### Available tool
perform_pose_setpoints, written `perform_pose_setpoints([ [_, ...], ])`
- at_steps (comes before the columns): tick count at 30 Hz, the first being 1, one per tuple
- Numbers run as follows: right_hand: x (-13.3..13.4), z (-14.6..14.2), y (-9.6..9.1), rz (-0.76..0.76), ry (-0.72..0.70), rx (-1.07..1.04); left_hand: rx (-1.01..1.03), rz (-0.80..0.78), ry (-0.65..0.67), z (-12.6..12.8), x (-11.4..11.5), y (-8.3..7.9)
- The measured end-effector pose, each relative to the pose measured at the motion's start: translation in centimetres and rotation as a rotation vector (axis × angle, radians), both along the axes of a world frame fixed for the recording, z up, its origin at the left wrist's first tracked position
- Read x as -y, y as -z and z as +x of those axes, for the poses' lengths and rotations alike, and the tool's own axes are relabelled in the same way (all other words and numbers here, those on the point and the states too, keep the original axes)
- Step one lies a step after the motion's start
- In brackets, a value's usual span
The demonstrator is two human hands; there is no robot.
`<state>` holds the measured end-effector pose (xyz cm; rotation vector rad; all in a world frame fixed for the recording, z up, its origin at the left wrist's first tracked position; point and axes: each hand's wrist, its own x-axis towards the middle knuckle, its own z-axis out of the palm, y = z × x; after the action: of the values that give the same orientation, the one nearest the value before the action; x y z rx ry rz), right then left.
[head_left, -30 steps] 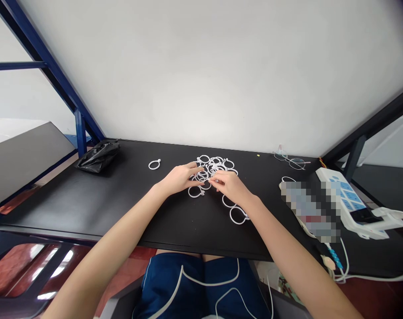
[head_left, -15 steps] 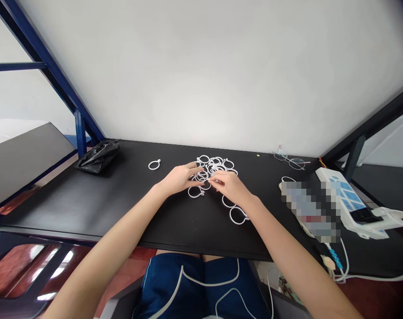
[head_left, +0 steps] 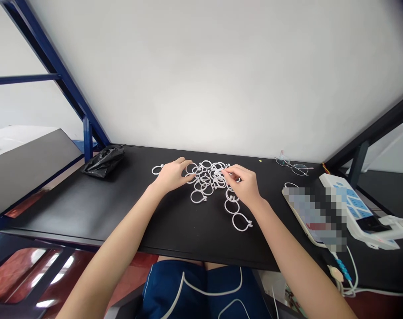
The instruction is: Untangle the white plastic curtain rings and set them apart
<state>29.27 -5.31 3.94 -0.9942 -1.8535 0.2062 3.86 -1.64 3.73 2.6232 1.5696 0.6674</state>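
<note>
White plastic rings (head_left: 206, 182) lie heaped on the black surface (head_left: 121, 208), the left hand (head_left: 170, 176) resting open on them, the right hand (head_left: 246, 188) pinching one.

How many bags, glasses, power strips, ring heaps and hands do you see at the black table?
Bag: 1
Glasses: 1
Power strip: 1
Ring heap: 1
Hands: 2, left hand, right hand
Total: 6

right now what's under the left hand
The left hand sits over the black table, reaching onto the edge of the white rings. One ring pokes out at its left. Whatever lies beneath the palm is covered.
</note>
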Motion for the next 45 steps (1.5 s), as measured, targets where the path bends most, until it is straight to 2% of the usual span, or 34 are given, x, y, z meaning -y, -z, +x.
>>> perform_pose_setpoints([
  [4,0.2,-0.5,0.6,-0.025,-0.075,0.060,-0.058,-0.054,-0.205,-2.0,-1.0,-0.1],
  [8,0.2,-0.8,1.0,-0.074,-0.092,0.073,-0.137,-0.151,-0.431,-4.1,-1.4,-0.2],
  [13,0.3,-0.8,1.1,-0.102,-0.109,0.085,-0.171,-0.288,-0.559,-5.7,-1.4,-0.2],
  [25,0.4,-1.0,1.4,-0.150,-0.111,0.111,-0.252,-0.403,-0.586,-5.7,-1.6,0.6],
  [38,0.6,-1.3,1.1,-0.142,-0.124,0.123,-0.265,-0.369,-0.572,-5.6,-1.5,0.9],
  [40,0.6,-1.4,1.1,-0.142,-0.124,0.124,-0.282,-0.324,-0.580,-5.2,-1.3,0.9],
  [42,0.6,-1.4,1.1,-0.139,-0.123,0.127,-0.304,-0.206,-0.571,-4.4,-0.9,0.8],
  [45,0.6,-1.4,1.2,-0.139,-0.124,0.127,-0.256,-0.017,-0.454,-2.9,-0.6,0.7],
])
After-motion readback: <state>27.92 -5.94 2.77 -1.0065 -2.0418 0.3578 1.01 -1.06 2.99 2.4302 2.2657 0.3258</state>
